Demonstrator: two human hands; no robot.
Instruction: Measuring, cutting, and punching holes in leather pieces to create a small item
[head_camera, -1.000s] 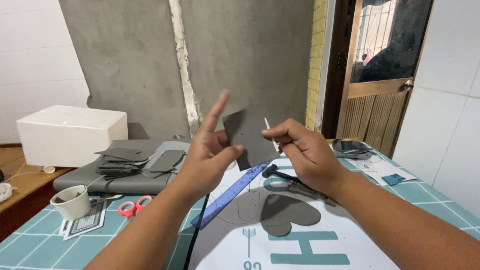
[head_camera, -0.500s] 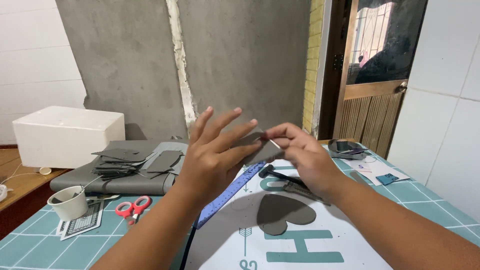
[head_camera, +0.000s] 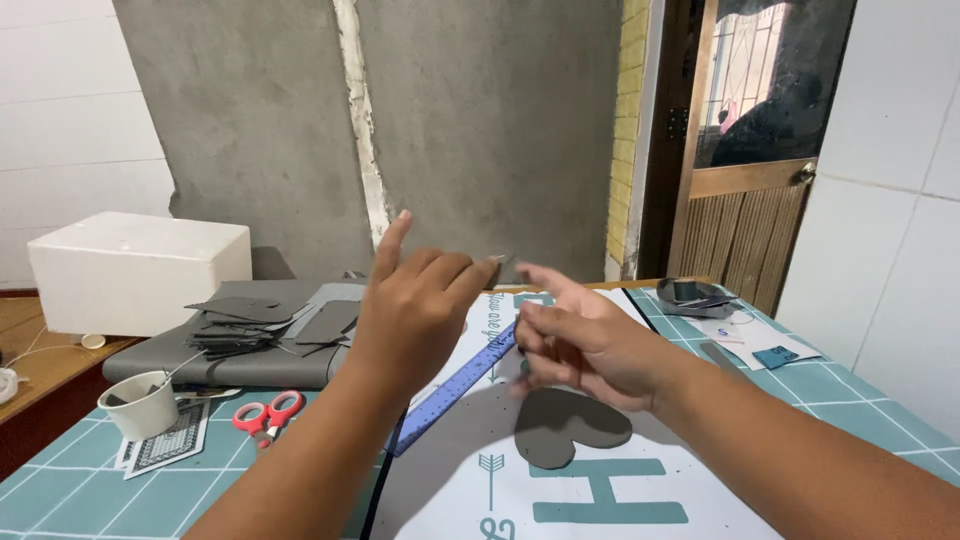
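A: Status of hands?
B: Left hand (head_camera: 415, 315) is raised at frame centre, fingers loosely curled, empty. Right hand (head_camera: 585, 340) is blurred; its grip cannot be determined.
A: Nearest item?
B: The grey heart-shaped cutout (head_camera: 568, 425) lies flat, lower centre, below the right hand, beside the blue ruler (head_camera: 455, 385).

Matt dark grey foam-like heart cutout (head_camera: 570, 428) lies on a smooth white printed paper sheet (head_camera: 470, 490) w/ teal lettering. Blue plastic ruler (head_camera: 455, 385), slightly glossy, crosses the sheet's left edge. Teal cutting mat (head_camera: 60, 500) looks smooth, gridded. Red plastic-handled scissors (head_camera: 266, 412) near the table's left edge, beside a white paper cup (head_camera: 140, 405). Matt grey sheets (head_camera: 245, 322) stacked further back; white block (head_camera: 135, 270) looks like rough polystyrene. Wall behind: raw cement.
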